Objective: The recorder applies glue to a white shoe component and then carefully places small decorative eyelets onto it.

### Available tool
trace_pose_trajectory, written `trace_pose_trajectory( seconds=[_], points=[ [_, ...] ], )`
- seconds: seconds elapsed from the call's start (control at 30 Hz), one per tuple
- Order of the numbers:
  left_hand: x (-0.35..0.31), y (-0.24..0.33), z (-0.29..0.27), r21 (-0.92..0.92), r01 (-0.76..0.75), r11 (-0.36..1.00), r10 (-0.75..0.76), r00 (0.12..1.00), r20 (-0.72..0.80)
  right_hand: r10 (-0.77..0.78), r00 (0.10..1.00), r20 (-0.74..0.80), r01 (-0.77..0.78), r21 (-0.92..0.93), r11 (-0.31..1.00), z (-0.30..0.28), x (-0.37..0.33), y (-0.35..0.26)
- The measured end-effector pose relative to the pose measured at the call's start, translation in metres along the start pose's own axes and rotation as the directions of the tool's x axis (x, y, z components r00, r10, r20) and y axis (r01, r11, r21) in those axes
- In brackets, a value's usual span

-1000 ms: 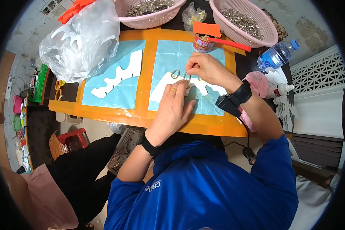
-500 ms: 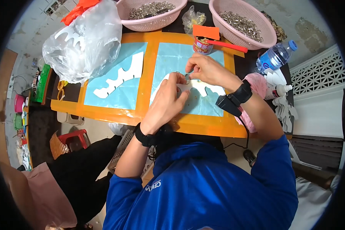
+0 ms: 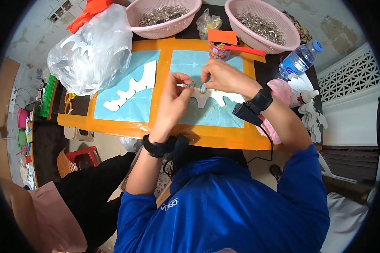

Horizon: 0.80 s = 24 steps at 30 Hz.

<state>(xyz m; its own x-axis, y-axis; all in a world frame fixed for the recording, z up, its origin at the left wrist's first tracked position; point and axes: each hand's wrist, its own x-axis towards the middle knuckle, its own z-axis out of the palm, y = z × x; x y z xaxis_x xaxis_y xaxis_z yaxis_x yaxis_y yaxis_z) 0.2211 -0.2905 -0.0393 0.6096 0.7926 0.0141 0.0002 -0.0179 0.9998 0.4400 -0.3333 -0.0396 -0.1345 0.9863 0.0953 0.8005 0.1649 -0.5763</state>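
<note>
My left hand (image 3: 173, 99) is closed in a pinch, with a small shiny metal clasp (image 3: 191, 84) at its fingertips. Just to the right, my right hand (image 3: 226, 78) pinches another small metal piece, a rounded ring-like fitting (image 3: 202, 89), at the surface of a white cut-out piece (image 3: 217, 98). That piece has a scalloped edge and lies on a light blue sheet (image 3: 230, 118); my hands cover part of it. A second scalloped white piece (image 3: 133, 89) rests on the left blue sheet (image 3: 103, 111), apart from both hands.
Two pink baskets (image 3: 150, 31) (image 3: 293, 40) of metal fittings stand at the back. Nearer are a tin (image 3: 219, 52) with a red-handled tool (image 3: 249, 50) across it, a water bottle (image 3: 299, 61) and a plastic bag (image 3: 90, 55). Orange tape (image 3: 160, 80) frames the sheets. Another person's pink garment (image 3: 57, 215) shows at lower left.
My left hand has drawn back left from the white piece, and a metal clasp now shows at its fingertips. My right hand has shifted slightly left, still pinching.
</note>
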Motion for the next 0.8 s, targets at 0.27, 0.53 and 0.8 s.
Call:
trace_pose_trajectory(
  seconds=[0.27,0.53,0.8],
  points=[
    [0.035,0.060,-0.069,0.429,-0.256,0.866,0.267,0.963,0.035,-0.065,0.994,-0.083,0.068,0.038,0.997,-0.001,-0.003,-0.002],
    [0.347,0.024,-0.137,0.875,-0.481,0.062,0.037,0.877,0.479,-0.018,0.990,-0.137,0.068,0.375,0.925,-0.034,-0.047,-0.067],
    [0.350,-0.004,-0.131,0.987,-0.147,-0.059,-0.020,0.989,0.146,0.057,0.996,-0.069,-0.025,0.390,0.921,-0.051,-0.097,-0.087]
  ],
)
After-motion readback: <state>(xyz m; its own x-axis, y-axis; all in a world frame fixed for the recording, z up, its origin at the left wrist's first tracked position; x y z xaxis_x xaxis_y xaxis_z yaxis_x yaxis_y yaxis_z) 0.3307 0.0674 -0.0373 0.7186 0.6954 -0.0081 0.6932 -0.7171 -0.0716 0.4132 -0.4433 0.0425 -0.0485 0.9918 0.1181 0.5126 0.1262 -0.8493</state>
